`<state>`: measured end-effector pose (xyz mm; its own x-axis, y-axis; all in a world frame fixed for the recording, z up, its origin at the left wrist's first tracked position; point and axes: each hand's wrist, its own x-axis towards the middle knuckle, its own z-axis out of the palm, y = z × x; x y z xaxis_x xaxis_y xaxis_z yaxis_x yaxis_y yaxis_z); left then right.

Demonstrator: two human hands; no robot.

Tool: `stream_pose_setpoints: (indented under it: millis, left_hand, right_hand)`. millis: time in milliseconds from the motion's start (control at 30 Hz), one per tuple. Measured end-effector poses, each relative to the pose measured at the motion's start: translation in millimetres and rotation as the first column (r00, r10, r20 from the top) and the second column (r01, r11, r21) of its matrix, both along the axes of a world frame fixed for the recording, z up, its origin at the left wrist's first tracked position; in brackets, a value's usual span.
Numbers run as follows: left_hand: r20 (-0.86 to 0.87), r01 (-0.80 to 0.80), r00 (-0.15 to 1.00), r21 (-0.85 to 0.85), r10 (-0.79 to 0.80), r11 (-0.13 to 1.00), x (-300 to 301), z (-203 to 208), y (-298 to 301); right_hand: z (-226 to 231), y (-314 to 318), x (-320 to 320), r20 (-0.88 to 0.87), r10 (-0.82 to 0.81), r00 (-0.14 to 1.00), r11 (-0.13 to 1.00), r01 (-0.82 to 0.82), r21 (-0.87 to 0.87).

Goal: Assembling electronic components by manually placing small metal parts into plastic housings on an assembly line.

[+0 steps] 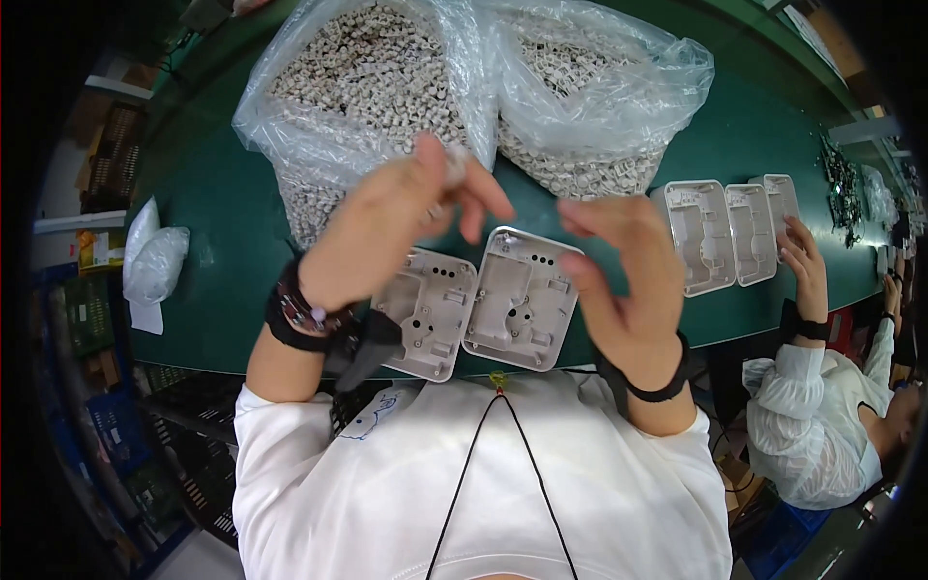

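Note:
Two light grey plastic housings lie open side up before me, a left housing (447,353) and a right housing (541,353). Above the left one is my left hand (382,217), smeared by motion, with what looks like a small white plastic part (454,169) between thumb and fingers. My right hand (628,271) hovers at the right housing's right side, thumb and fingers apart, nothing visible in it. Beyond my hands stand two clear plastic bags, a left bag (256,116) and a right bag (667,101), full of small whitish plastic parts.
Several more grey housings (704,242) stand in a row at the right, where a co-worker's hand (807,266) touches the last one. Dark small pieces (841,188) lie farther right. A clear plastic bag (159,261) rests on the green table (222,319) at left.

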<state>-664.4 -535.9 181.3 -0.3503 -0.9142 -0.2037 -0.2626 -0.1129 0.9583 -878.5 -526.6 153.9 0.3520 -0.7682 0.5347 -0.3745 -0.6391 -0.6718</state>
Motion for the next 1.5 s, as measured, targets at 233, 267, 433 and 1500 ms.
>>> stream_pose_setpoints:
  millis: [233,267,433,1500]
  left_hand:
    - [-0.223,0.148,0.958,-0.161,-0.182,0.976,-14,-33,37]
    - [-0.258,0.111,0.958,-0.068,-0.125,0.991,-12,-33,40]
    - [-0.335,0.025,0.942,0.067,-0.001,0.997,-7,-46,49]
    - [0.517,-0.209,0.746,-0.418,0.42,0.884,38,-63,70]
  right_hand:
    - [-7,0,22,0.105,0.24,0.965,0.971,-0.241,-0.004]
    - [-7,1,20,0.119,0.264,0.957,0.962,-0.27,0.043]
    - [-15,9,20,0.128,0.18,0.975,0.976,-0.193,0.102]
    - [-43,2,-12,-0.552,-0.059,0.832,0.998,0.051,-0.029]
